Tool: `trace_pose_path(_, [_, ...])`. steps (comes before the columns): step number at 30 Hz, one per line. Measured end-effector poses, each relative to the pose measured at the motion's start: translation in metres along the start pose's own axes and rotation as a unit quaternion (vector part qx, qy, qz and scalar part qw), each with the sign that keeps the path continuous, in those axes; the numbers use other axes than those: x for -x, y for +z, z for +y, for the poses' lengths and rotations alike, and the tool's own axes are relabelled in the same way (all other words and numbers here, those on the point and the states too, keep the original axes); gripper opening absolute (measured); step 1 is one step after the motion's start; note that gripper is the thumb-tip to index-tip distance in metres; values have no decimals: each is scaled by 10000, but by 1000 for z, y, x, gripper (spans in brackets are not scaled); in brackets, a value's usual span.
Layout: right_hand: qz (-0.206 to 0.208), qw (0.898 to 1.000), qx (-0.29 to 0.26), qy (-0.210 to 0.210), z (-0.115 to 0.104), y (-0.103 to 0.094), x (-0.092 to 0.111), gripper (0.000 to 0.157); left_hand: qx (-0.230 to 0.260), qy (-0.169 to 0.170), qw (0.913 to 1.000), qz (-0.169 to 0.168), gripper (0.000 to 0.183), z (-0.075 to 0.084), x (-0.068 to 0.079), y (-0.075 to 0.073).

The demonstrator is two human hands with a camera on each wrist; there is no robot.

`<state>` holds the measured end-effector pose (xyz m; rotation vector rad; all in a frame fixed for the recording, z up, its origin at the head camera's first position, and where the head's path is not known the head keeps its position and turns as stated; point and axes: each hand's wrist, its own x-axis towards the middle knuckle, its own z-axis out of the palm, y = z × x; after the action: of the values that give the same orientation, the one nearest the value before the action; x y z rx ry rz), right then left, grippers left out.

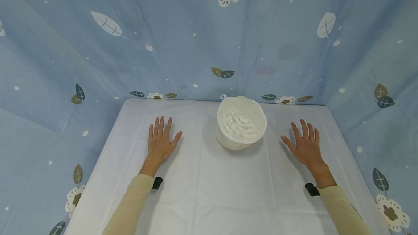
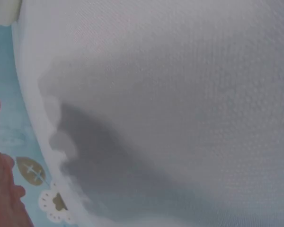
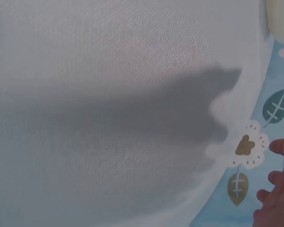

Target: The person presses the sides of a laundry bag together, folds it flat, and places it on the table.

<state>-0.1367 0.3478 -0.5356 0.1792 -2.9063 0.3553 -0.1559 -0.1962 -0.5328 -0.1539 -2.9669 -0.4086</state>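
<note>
A cream-white mesh basket [image 1: 241, 120] stands at the back middle of the white table, tilted a little so its perforated inside shows. To its left, my left hand [image 1: 160, 144] is held over the table with fingers straight and spread, holding nothing. On the other side, my right hand [image 1: 306, 147] has its fingers spread the same way, also with nothing in it. Both hands are apart from the basket. In the left wrist view part of the left hand [image 2: 4, 184] shows at the edge; in the right wrist view the right hand [image 3: 279, 189] does likewise.
The white table [image 1: 232, 191] reaches back to a blue curtain [image 1: 176, 46] patterned with leaves and flowers, which encloses the back and both sides. A small white loop [image 1: 223, 96] shows at the basket's back rim. Dark wrist devices sit under both beige sleeves [image 1: 132, 200].
</note>
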Motion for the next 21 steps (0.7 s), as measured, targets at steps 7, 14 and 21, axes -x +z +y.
trace_pose_path(7, [353, 9991, -95, -203, -4, -4, 0, 65, 125, 225, 9981, 552, 70, 5, -2, -1])
trace_pose_path(14, [1053, 9916, -56, -746, -7, -5, -4, 46, 100, 370, 9935, 1071, 62, 11, -5, -6])
trace_pose_path(21, [1383, 9837, -155, -1138, -13, -10, -9, 40, 280, 597, 9864, 1506, 56, 19, -8, -11])
